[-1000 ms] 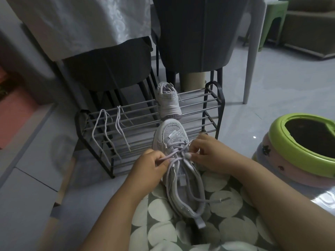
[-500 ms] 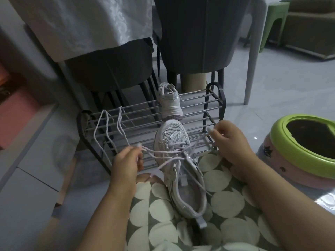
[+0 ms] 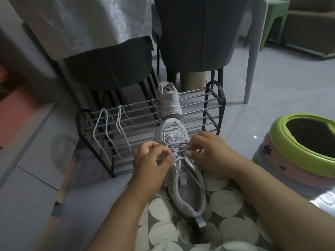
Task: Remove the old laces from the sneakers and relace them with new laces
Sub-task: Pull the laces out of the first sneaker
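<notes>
Two pale sneakers: one [image 3: 179, 171] on the person's lap, the other [image 3: 169, 101] on the single metal shoe rack [image 3: 204, 113]. Two loose white laces [image 3: 107, 131] hang over its bars. Two dark chairs [image 3: 197, 33] stand behind, one green stool [image 3: 273, 17] far back, and two hands [image 3: 151, 163] work at the laced sneaker.

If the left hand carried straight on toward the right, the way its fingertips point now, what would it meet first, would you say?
The left hand points across the sneaker on the lap, so it would first meet the lace over the tongue, then probably the right hand; depth is hard to judge.
</notes>
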